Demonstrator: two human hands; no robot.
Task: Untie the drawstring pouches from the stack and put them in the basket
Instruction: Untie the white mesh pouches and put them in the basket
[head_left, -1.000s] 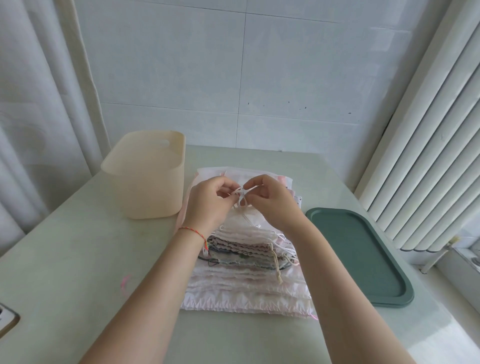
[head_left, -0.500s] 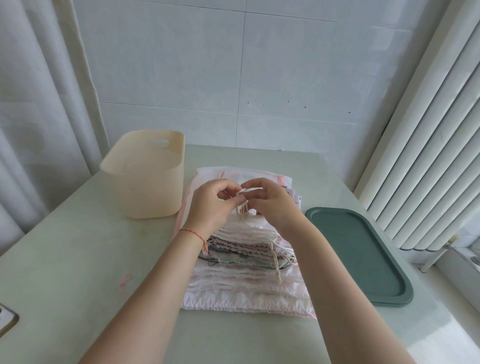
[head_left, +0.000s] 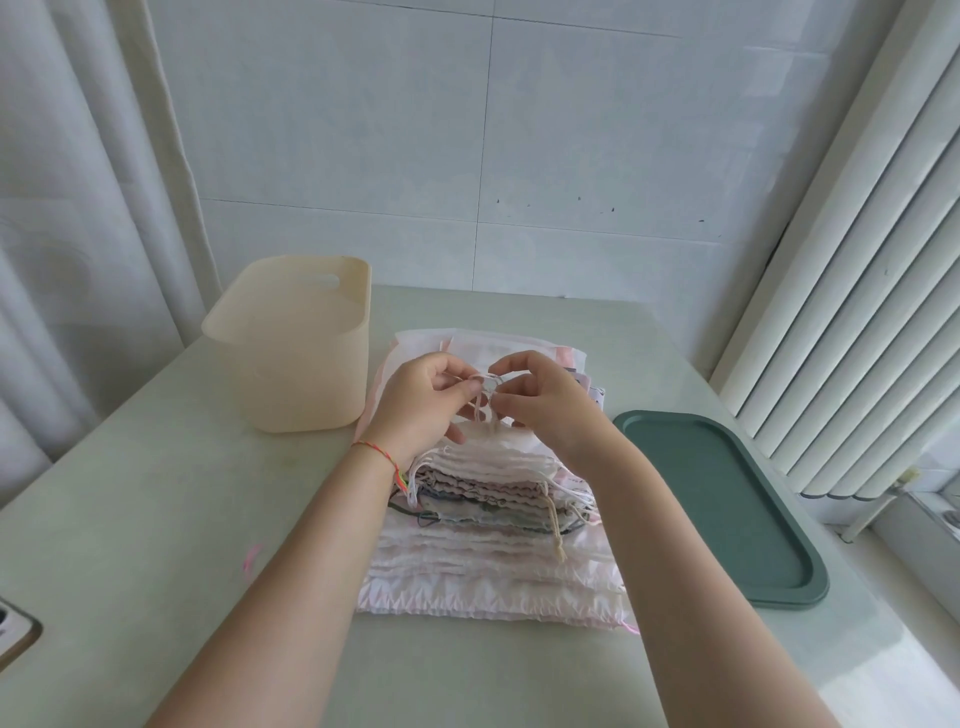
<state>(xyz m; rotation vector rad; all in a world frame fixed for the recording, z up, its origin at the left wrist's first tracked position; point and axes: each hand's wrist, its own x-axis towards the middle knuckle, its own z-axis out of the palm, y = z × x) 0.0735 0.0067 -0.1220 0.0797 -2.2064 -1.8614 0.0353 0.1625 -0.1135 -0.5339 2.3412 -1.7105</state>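
Pinching a thin white drawstring cord between them, the left hand and right hand each keep a narrow fingertip grip on its knot just above the stack of pale pink and white fabric drawstring pouches. That stack lies on the pale green surface, between the cream plastic basket and the dark green oblong tray.

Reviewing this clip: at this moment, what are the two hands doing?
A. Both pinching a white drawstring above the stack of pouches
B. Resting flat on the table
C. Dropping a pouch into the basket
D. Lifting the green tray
A: the left hand and right hand pinch the white drawstring between them, over the stack of pouches; the basket stands apart to the left.
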